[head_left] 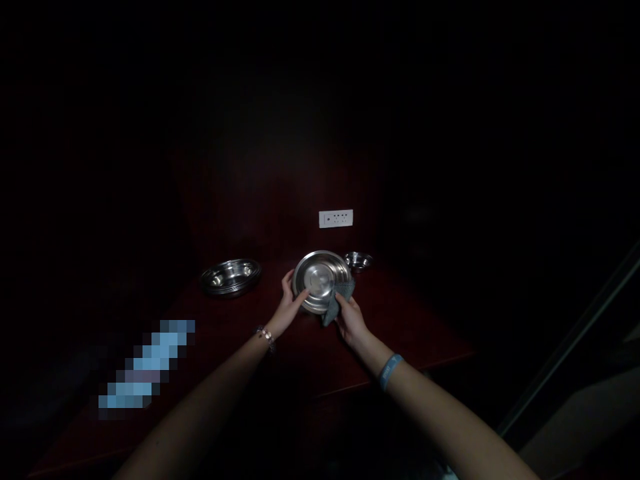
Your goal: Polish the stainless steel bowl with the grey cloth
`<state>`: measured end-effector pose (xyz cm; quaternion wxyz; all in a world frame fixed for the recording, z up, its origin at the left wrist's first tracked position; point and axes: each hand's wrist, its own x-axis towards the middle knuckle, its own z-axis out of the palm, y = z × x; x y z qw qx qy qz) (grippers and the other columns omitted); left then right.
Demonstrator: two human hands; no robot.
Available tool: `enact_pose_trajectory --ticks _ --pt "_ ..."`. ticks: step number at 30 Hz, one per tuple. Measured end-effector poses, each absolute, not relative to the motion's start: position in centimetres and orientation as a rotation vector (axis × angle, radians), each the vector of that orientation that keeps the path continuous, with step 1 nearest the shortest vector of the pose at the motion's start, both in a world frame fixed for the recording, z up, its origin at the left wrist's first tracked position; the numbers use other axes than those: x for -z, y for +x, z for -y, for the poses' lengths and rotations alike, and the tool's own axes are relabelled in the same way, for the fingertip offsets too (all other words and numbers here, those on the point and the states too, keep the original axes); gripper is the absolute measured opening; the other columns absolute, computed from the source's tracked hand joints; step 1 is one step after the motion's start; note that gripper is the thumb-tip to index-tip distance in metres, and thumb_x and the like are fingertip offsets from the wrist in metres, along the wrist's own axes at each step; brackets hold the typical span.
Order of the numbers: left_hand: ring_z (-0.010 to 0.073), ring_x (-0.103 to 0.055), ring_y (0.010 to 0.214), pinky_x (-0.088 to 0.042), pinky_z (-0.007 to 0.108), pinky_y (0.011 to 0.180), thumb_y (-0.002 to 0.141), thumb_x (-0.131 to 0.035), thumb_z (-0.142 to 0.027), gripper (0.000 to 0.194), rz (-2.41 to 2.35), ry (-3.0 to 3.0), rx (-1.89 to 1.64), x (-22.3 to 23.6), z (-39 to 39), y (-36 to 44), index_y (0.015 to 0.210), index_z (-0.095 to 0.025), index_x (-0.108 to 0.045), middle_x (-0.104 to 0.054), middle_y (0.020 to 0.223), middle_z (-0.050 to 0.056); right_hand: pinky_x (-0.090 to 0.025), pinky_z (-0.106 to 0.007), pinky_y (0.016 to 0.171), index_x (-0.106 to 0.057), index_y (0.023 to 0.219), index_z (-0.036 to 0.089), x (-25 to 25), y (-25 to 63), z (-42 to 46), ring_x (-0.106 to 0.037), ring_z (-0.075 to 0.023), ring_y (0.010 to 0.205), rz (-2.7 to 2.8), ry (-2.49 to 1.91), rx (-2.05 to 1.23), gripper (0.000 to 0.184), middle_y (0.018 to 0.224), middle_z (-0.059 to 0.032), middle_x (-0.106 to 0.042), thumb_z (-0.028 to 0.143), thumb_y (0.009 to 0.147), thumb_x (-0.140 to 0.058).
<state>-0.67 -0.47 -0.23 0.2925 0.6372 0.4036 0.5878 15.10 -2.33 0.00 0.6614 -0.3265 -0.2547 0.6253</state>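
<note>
A shiny round metal bowl (316, 275) is held up over the dark red table, tilted so its inside faces me. My left hand (290, 300) grips its left side, thumb over the inner wall and fingers behind the rim. In my right hand (351, 319) is a grey-green cloth (331, 310), pinched under the thumb and folded over the bowl's lower right rim. The fingers behind the cloth are partly hidden.
Stacked metal bowls (230, 277) stand on the table (400, 320) at the left. Behind the held bowl, to the right, sits a smaller metal bowl (359, 261). A white socket panel (336, 219) is on the back wall. A blurred-out bluish patch (155, 357) lies at the left.
</note>
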Motion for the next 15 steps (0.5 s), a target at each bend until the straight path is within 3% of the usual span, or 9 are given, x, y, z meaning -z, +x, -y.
enact_pose_trajectory --ticks 3,5,9,15 --pt "0.024 -0.048 0.132 -0.036 0.043 0.113 0.088 -0.055 -0.032 0.052 -1.116 1.61 -1.471 0.5 0.5 -0.6 0.135 -0.016 -0.038 -0.052 0.139 0.016 -0.053 -0.027 0.076 -0.065 0.091 0.018 0.1 14.9 2.3 -0.068 -0.016 0.08 0.654 -0.704 -1.36 0.027 0.083 -0.0003 -0.074 0.025 0.067 -0.074" --pt "0.0265 -0.057 0.123 -0.044 0.045 0.106 0.087 -0.057 -0.029 0.05 -1.164 1.48 -1.404 0.6 0.7 -0.6 0.133 -0.014 -0.044 -0.06 0.13 0.016 -0.052 -0.028 0.081 -0.065 0.092 0.018 0.1 15.0 2.3 -0.067 -0.0159 0.082 0.682 -0.702 -1.308 0.028 0.084 0.0001 -0.073 0.026 0.067 -0.074" --pt "0.0245 -0.069 0.097 -0.059 0.041 0.08 0.087 -0.056 -0.026 0.055 -1.209 1.227 -1.355 0.4 0.8 -0.6 0.139 -0.016 -0.039 -0.067 0.118 0.015 -0.05 -0.03 0.088 -0.065 0.097 0.018 -0.4 15.1 2.4 -0.066 -0.0164 0.086 0.75 -0.693 -1.173 0.031 0.091 -0.0005 -0.073 0.027 0.068 -0.072" --pt "0.0209 -0.07 0.095 -0.061 0.032 0.069 0.089 -0.057 -0.028 0.055 -1.157 1.145 -1.425 0.3 0.8 -0.7 0.139 -0.019 -0.038 -0.063 0.126 0.015 -0.044 -0.034 0.104 -0.062 0.123 0.023 -1.4 15.2 2.7 -0.062 -0.0182 0.112 0.829 -0.65 -1.087 0.053 0.121 -0.0033 -0.068 0.026 0.072 -0.072"
